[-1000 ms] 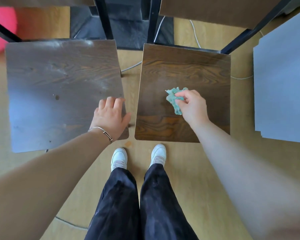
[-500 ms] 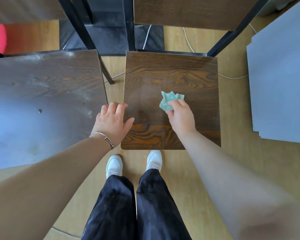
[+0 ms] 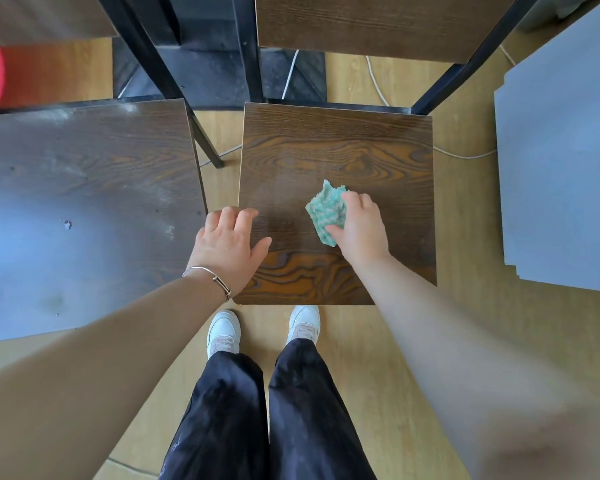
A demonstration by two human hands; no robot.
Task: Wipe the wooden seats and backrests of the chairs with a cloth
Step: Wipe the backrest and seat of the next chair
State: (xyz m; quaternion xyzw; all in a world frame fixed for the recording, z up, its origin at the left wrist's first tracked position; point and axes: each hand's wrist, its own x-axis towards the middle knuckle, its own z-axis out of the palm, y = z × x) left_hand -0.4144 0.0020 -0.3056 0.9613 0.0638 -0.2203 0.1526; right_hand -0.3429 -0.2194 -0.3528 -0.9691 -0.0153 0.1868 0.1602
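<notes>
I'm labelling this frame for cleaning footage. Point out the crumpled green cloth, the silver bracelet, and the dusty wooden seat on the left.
crumpled green cloth [image 3: 326,209], head view, middle of its exposed folds.
silver bracelet [image 3: 208,274], head view, band across the left wrist.
dusty wooden seat on the left [image 3: 90,188], head view, bare centre of the seat.

The light wood floor [image 3: 395,341] carries two dark wooden chairs side by side. The right chair's seat [image 3: 336,150] bears a crumpled green cloth [image 3: 326,211]; the left seat [image 3: 84,188] looks dusty.
</notes>
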